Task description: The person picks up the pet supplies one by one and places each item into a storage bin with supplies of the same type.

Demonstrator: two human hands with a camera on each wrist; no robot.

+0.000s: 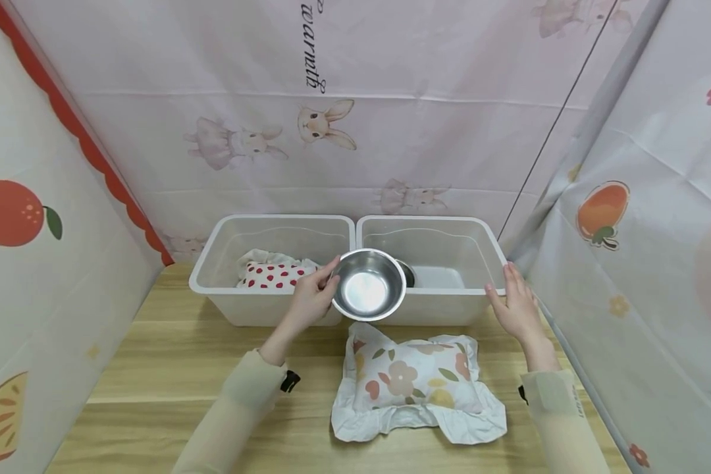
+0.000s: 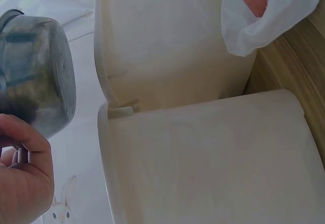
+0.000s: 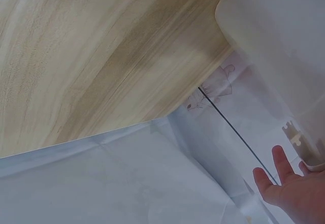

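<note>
My left hand pinches the left rim of a shiny metal bowl, holding it up where the two white bins meet. The bowl's outer side and base show in the left wrist view. My right hand touches the right bin at its front right corner, fingers fairly straight along the rim. Inside that bin is another metal bowl, partly hidden behind the held one. A white pillow with red strawberry-like prints lies in the left bin.
A frilled floral pillow lies on the wooden table in front of the right bin. Printed cloth hangs behind the bins and along both sides.
</note>
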